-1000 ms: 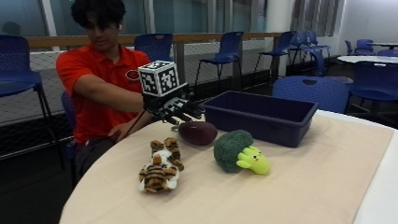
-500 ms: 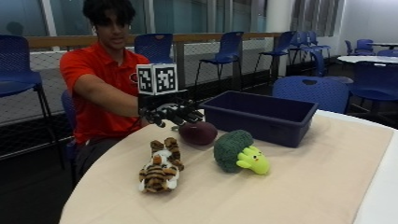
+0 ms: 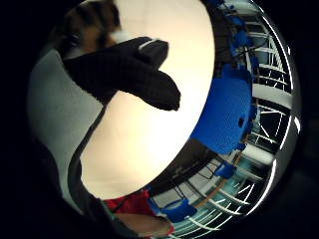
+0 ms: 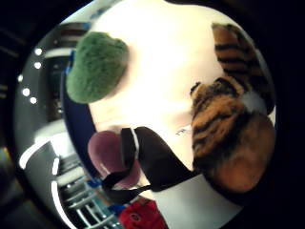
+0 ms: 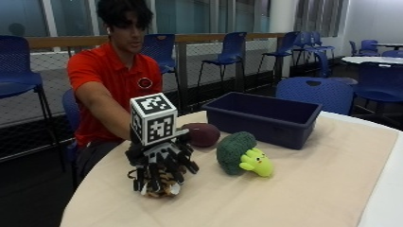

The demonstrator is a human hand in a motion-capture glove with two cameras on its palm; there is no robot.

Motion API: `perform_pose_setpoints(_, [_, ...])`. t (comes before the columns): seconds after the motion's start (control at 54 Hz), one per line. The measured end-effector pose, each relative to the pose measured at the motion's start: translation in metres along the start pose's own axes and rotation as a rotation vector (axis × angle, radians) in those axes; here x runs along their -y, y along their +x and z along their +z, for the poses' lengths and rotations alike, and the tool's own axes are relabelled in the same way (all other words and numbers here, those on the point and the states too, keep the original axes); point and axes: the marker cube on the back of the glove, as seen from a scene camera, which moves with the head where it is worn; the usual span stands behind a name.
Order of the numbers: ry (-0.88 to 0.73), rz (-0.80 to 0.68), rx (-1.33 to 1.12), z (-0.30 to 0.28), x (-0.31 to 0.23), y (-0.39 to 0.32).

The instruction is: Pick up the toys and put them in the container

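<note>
Leftmost on the round desk (image 5: pixel 327 189), the gloved right hand (image 5: pixel 161 163) hangs fingers-down over the striped tiger plush (image 5: pixel 165 185), which lies on the cloth near the desk's front edge; only a strip of orange and black fur shows beneath the fingertips in the outside view. How far the grip has closed is hard to judge: the fingers (image 5: pixel 182 163) point down and spread around the toy's top, and they seem to touch it, but I cannot tell whether they have hold of it. From the thumb-side palm view the tiger (image 4: pixel 231 129) fills much of the frame, so it sits close under the palm. Next along, behind the hand, a dark maroon plush (image 5: pixel 200 134), oval in shape, rests on the desk just beside the container's near corner. Then comes the green broccoli plush (image 5: pixel 236 152) with its yellow-green face (image 5: pixel 257 162), lying on its side in front of the container. Farthest right and back stands the dark blue plastic container (image 5: pixel 264 119), a rectangular bin, upright on the desk.
</note>
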Motion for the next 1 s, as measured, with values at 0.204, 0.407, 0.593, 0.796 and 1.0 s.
perform_pose_setpoints(0.204, [-0.120, 0.015, -0.142, 0.007, 0.002, 0.004])
perform_pose_setpoints(0.407, [0.024, 0.038, -0.099, 0.006, 0.005, 0.013])
perform_pose_setpoints(0.593, [0.186, 0.034, -0.182, -0.011, -0.005, 0.011])
perform_pose_setpoints(0.796, [0.322, -0.069, -0.213, -0.071, -0.031, -0.034])
perform_pose_setpoints(1.0, [0.434, -0.338, -0.165, -0.131, -0.072, -0.167])
